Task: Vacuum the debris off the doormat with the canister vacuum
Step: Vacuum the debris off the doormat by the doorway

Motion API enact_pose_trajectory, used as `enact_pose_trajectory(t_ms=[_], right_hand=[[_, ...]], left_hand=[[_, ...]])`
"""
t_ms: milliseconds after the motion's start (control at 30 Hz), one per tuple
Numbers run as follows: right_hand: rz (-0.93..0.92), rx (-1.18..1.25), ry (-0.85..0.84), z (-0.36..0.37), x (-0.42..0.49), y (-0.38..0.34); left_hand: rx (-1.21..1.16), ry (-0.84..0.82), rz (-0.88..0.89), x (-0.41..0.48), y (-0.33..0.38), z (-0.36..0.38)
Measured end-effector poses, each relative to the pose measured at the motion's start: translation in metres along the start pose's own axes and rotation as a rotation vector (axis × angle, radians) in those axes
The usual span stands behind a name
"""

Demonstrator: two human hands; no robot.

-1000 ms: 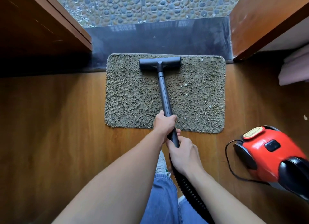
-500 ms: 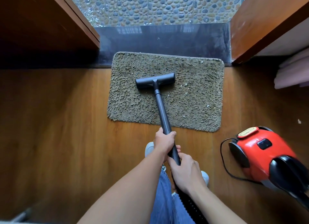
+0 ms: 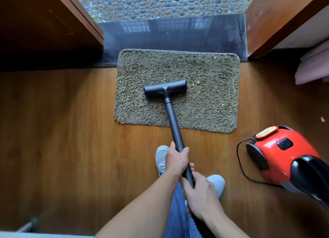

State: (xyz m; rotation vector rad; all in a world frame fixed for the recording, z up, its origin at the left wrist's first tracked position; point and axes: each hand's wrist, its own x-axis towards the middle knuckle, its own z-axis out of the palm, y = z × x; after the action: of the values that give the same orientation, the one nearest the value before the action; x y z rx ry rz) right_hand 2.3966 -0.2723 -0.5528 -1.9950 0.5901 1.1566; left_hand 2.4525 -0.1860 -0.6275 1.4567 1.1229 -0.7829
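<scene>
Both hands are wrapped around the black wand (image 3: 175,129), the left hand (image 3: 176,160) just ahead of the right hand (image 3: 201,197). Beyond them the nozzle (image 3: 165,91) sits mid-doormat (image 3: 204,102), white debris (image 3: 198,82) just right of it. The red vacuum (image 3: 284,159) stands right of the hands.

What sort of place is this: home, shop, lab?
Most likely a home entrance, seen from indoors: a doormat lies against a dark stone threshold, with pebble paving beyond it and wooden floor on the near side.
</scene>
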Motion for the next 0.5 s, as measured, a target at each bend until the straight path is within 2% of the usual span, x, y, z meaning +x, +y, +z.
enact_pose_trajectory(t_ms=[300,500], right_hand=[[-0.018,-0.01,0.043,0.007,0.033,-0.042],[0.004,0.015,0.037,0.006,0.061,-0.082]], left_hand=[[0.046,0.018,0.065,0.028,0.044,-0.022],[0.046,-0.029,0.059,0.059,0.084,-0.037]])
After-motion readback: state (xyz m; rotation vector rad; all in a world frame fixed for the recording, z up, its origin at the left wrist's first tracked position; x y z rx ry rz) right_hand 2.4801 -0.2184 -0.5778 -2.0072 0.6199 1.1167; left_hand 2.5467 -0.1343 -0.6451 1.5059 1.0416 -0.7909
